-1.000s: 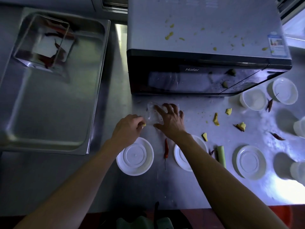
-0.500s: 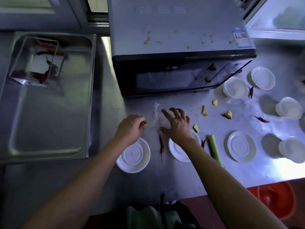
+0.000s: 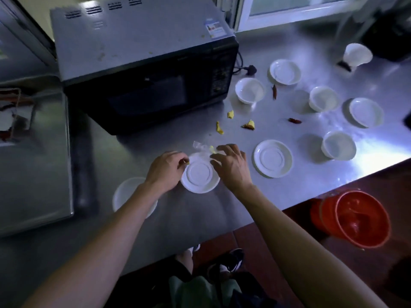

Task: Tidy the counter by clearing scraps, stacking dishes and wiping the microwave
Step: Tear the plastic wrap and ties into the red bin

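My left hand [image 3: 166, 170] pinches a small yellow scrap [image 3: 187, 162] at the left rim of a white saucer [image 3: 199, 176]. On the saucer's right, my right hand [image 3: 231, 165] has its fingers curled on a crumpled clear plastic film [image 3: 199, 146] with a yellow bit [image 3: 211, 149] at the fingertips. Behind them stands the black microwave [image 3: 144, 63], with crumbs on its grey top. More yellow scraps [image 3: 219, 128] [image 3: 230, 114] [image 3: 250, 125] and red chillies [image 3: 274, 92] [image 3: 294, 121] lie on the steel counter [image 3: 200, 218].
Several white saucers [image 3: 273, 161] [image 3: 133, 192] and bowls [image 3: 250, 90] [image 3: 339, 145] are spread over the right half. A steel tray [image 3: 33, 152] fills the left. A red bucket [image 3: 360, 221] stands on the floor beyond the counter's front edge.
The view has swung right. Both hands drew back from the microwave to a saucer, bringing the film along. My right hand's fingers went from spread flat to curled.
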Demonstrator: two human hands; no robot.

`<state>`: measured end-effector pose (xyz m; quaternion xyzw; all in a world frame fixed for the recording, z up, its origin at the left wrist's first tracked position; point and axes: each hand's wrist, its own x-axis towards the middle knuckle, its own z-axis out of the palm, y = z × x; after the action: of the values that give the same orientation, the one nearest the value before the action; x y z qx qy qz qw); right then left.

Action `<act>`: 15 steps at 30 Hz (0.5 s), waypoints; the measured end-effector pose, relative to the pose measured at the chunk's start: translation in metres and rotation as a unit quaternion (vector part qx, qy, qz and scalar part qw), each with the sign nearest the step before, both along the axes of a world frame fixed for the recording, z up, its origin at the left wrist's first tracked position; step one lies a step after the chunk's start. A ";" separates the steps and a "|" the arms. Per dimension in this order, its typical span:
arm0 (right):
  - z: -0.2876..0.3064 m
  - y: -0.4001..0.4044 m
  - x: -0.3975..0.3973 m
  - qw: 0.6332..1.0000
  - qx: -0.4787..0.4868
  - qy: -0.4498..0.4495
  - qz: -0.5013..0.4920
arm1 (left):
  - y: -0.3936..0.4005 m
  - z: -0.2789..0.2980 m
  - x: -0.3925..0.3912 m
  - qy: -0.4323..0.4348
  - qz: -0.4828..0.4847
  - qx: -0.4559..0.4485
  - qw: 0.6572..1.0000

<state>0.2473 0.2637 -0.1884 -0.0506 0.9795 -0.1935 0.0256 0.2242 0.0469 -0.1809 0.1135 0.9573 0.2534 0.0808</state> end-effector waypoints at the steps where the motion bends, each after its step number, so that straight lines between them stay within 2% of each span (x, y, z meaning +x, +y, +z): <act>1: 0.002 0.010 0.008 1.000 -0.009 0.011 -0.007 | 0.010 0.003 0.004 -0.005 -0.005 -0.003 1.000; 6: 0.015 0.073 0.047 0.997 -0.018 0.049 -0.051 | 0.076 0.020 0.024 0.011 -0.032 0.004 0.999; 15: 0.029 0.203 0.137 0.979 -0.038 0.101 -0.173 | 0.221 0.040 0.063 0.038 -0.142 -0.006 0.989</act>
<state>0.3845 0.4666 -0.1598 0.0991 0.9628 -0.2264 -0.1090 0.2870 0.2679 -0.1414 0.2574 0.9354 0.2286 0.0805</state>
